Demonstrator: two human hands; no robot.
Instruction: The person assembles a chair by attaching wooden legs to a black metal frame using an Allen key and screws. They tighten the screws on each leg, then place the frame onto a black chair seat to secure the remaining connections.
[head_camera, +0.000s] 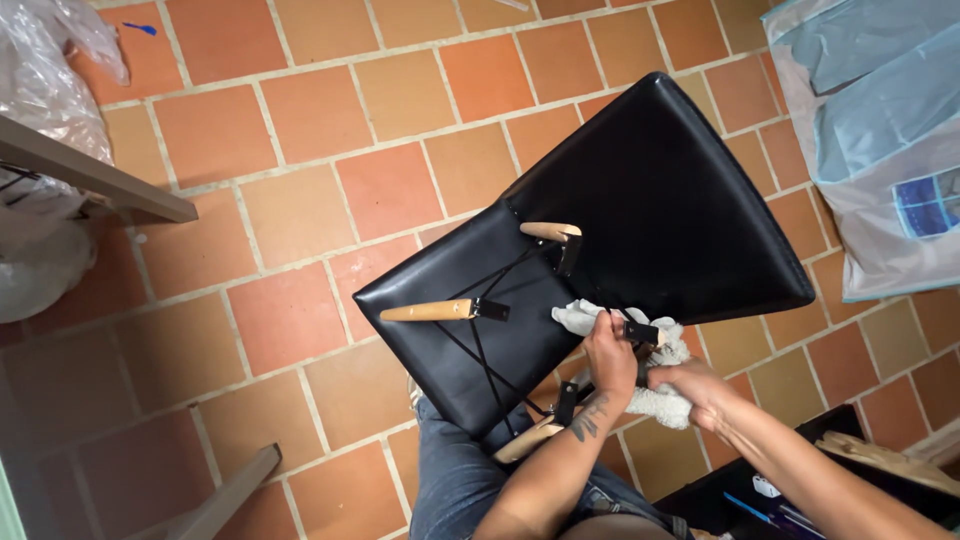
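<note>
Right at the centre of the frame, a black chair (640, 210) lies upturned across the person's lap, its wooden legs (430, 311) pointing up and out toward the left and centre, braced by thin black metal rods. The left hand (608, 358) is closed around the black bracket of the leg nearest the lower middle, fingers pinching it, while the right hand (690, 385) just beside it is clenched on a white cloth (655, 400) (bunched up, part of it spilling out above the left hand) pressed against the same leg. Beyond the chair is terracotta tiled floor (300, 200); clear plastic wrapping (40, 70) sits at the upper left, a pale blue plastic bag (880, 130) at the upper right, and a dark box (780, 495) with small tools at the lower right. The chair looks only loosely balanced on the knees, so a hard rub could tip it off toward the floor, and the cloth might snag on the bracket's edges.
</note>
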